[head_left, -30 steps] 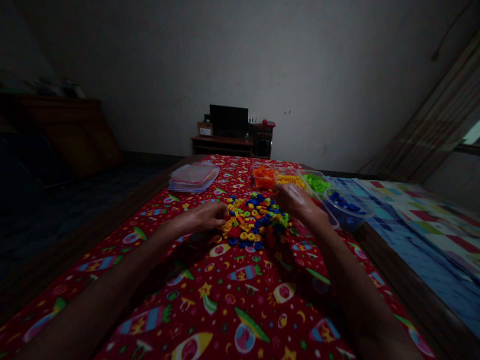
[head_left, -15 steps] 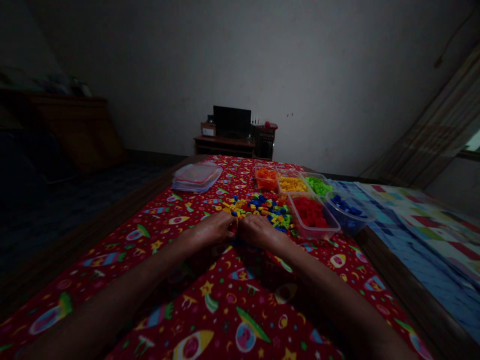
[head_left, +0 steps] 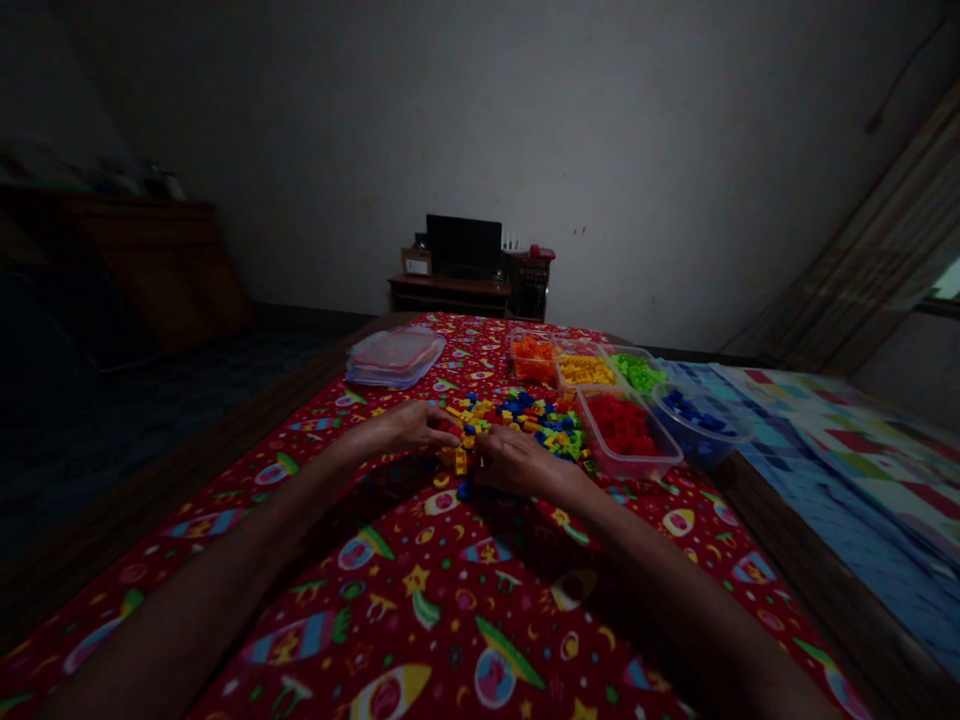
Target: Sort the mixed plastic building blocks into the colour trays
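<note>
A pile of mixed toy building blocks (head_left: 556, 437), blue, yellow, green and red, lies on a red patterned cloth (head_left: 480, 580). At its left edge is my left hand (head_left: 412, 425), thumb and fingers apart, beside some yellow blocks (head_left: 454, 460). My right hand (head_left: 516, 460) rests at the near side of the pile with its fingers curled inward; whatever they hold is hidden. Between and just below the hands lie a yellow ring-shaped piece (head_left: 441, 481) and a blue piece (head_left: 464, 491).
Clear boxes of sorted blocks stand at the right: orange (head_left: 533, 360), yellow (head_left: 586, 371), green (head_left: 637, 372) and red (head_left: 624, 428). A round tub (head_left: 701, 425) holds blue ones. Stacked lids (head_left: 395, 357) lie back left. A bed (head_left: 825, 480) adjoins the right side.
My left hand has moved left, away from my right hand, and its fingers have spread. Yellow blocks now show between the hands. My right hand has barely moved.
</note>
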{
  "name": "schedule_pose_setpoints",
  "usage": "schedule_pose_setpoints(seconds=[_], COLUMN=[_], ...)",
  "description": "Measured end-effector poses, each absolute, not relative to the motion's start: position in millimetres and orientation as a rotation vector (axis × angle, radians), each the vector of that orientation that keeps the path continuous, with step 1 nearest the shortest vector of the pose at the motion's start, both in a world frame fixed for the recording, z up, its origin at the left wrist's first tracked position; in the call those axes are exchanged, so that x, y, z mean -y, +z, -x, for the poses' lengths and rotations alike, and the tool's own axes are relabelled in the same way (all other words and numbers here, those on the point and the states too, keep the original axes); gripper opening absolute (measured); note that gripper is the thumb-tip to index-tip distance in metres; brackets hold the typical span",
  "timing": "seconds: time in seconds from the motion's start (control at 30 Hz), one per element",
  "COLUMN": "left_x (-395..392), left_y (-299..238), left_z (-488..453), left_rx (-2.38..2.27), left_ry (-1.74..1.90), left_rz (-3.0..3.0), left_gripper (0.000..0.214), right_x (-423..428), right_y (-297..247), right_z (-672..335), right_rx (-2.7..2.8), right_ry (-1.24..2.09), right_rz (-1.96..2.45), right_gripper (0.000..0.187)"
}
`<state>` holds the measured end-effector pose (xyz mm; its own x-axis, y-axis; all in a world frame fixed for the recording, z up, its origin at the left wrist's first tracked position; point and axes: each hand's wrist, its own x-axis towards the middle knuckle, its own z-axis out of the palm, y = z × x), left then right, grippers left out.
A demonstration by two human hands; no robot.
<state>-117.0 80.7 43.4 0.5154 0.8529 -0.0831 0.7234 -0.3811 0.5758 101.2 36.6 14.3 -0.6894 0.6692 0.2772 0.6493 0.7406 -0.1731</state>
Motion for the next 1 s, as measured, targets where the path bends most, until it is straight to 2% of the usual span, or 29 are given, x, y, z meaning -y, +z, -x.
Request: schedule_pose_setpoints(seconds=[0.13, 0.33, 0.5, 0.67, 0.8, 0.93, 1.0], left_x=[-79.6, -79.3, -76.1, -64.5, -68.9, -76.7, -77.5], left_y=[38.2, 22.4, 24.1, 36.8, 29.2, 15.6, 12.9], left_z=[110.3, 93.0, 91.2, 86.3, 79.1, 74.4, 73.1], left_rx=[-1.249, -1.105, -1.033, -1.088, -1.174, -1.206, -1.180], left_ry=[0.427, 0.598, 0.637, 0.942, 1.096, 1.142, 1.129], left_rz=[-1.959, -1.779, -1.690, -1.543, -1.625, -1.765, -1.757], left_gripper=[0.048, 0.031, 0.043, 0.065, 0.077, 0.092, 0.092], right_x=[-59.4, -68.0, -60.2, -63.7, -60.0, -50.6, -49.8], right_y=[17.7, 9.4, 11.1, 24.1, 29.1, 29.8, 31.4], right_z=[-106.9, -94.6, -92.7, -100.3, -99.3, -94.7, -96.1], right_rx=[2.323, 2.047, 2.160, 2.001, 2.042, 2.212, 2.248], right_ry=[0.430, 0.779, 0.689, 0.718, 0.689, 0.631, 0.544], right_rz=[1.088, 1.098, 0.949, 1.102, 1.078, 0.934, 0.928], right_gripper=[0.026, 0.039, 0.032, 0.021, 0.025, 0.014, 0.011])
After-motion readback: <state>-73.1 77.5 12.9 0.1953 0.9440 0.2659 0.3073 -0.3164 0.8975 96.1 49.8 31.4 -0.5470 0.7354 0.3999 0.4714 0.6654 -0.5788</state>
